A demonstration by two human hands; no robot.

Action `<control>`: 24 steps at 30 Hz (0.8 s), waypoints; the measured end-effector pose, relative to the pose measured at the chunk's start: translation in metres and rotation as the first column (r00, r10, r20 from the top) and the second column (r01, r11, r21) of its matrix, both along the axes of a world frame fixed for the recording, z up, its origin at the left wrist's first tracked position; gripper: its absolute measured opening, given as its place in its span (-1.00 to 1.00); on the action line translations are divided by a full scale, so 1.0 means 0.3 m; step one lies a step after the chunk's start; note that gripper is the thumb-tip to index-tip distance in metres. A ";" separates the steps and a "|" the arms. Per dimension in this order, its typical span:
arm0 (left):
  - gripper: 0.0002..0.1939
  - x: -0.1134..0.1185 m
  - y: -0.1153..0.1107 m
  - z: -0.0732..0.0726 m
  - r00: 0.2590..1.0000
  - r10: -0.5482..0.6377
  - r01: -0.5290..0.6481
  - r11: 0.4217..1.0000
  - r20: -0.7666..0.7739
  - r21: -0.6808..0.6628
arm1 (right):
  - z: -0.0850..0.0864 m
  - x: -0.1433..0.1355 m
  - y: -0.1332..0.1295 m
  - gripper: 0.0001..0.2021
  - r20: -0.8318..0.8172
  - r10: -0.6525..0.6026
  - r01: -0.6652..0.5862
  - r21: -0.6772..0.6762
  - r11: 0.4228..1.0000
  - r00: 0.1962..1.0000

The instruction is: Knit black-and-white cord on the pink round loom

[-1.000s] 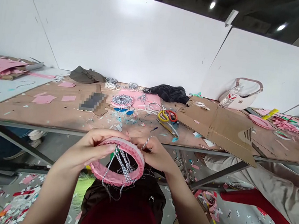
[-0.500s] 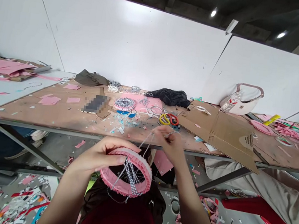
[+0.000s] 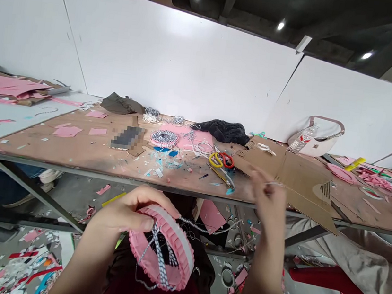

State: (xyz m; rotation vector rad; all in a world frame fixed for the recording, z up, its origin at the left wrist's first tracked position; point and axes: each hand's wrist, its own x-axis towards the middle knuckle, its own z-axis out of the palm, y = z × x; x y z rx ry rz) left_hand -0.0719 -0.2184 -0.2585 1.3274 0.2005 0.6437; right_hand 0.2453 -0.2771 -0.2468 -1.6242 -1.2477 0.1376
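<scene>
A pink pleated ring [image 3: 185,248] with black-and-white cord [image 3: 160,262] strung across its opening is tilted above the lap. My left hand [image 3: 138,211] grips its upper left rim, thumb on the near side and fingers over the top. From the ring a loose length of the cord runs to the right. My right hand [image 3: 268,196] is raised at the table's front edge, its fingers closed on the cord end, somewhat blurred. Yellow-handled scissors [image 3: 216,159] and red-handled scissors [image 3: 227,160] lie on the table between the hands, farther back.
On the table [image 3: 67,150] are a phone [image 3: 125,137], a coiled cord disc [image 3: 164,137], dark cloth [image 3: 224,131], flattened cardboard [image 3: 296,173] and pink paper scraps. A white bag [image 3: 319,145] and bottle [image 3: 303,138] stand at the right. A person's leg [image 3: 356,262] is at the lower right.
My right hand has moved right, away from the ring, drawing the cord out sideways. The ring has tilted more upright and sits slightly lower in my left hand.
</scene>
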 end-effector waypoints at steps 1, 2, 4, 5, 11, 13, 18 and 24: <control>-0.67 0.005 -0.004 0.005 1.000 -0.001 0.001 1.000 0.006 -0.016 | 0.005 -0.081 -0.012 -0.58 -0.055 0.293 -0.296 -0.050 0.954 0.954; -0.68 0.010 -0.008 0.011 1.000 0.003 -0.003 1.000 0.016 -0.031 | 0.009 -0.160 -0.024 -0.59 -0.115 0.544 -0.555 -0.105 0.825 0.831; -0.71 0.021 -0.016 0.023 0.999 0.028 -0.025 0.998 0.042 -0.055 | 0.013 -0.289 -0.042 -0.69 -0.197 0.782 -0.806 -0.150 0.572 0.591; -0.72 0.024 -0.019 0.027 0.998 0.043 -0.040 0.997 0.049 -0.061 | 0.013 -0.331 -0.047 -0.73 -0.215 0.814 -0.841 -0.159 0.517 0.540; -0.68 0.013 -0.018 0.012 0.998 0.053 -0.053 0.997 0.015 -0.051 | -0.030 -0.223 0.003 -0.60 -0.114 0.474 -0.484 -0.086 0.871 0.873; -0.67 0.008 -0.018 0.006 0.999 0.036 -0.036 0.998 0.016 -0.048 | -0.042 -0.105 0.028 -0.55 -0.055 0.155 -0.158 -0.048 0.986 0.986; -0.68 0.018 -0.026 0.016 0.999 0.043 -0.043 0.998 0.013 -0.040 | -0.013 -0.017 -0.005 -0.56 0.031 -0.311 0.309 0.047 0.950 0.950; -0.69 0.038 -0.037 0.032 0.996 0.081 -0.079 0.994 0.023 -0.070 | 0.031 -0.321 -0.089 -0.77 -0.184 0.704 -0.727 -0.133 0.674 0.686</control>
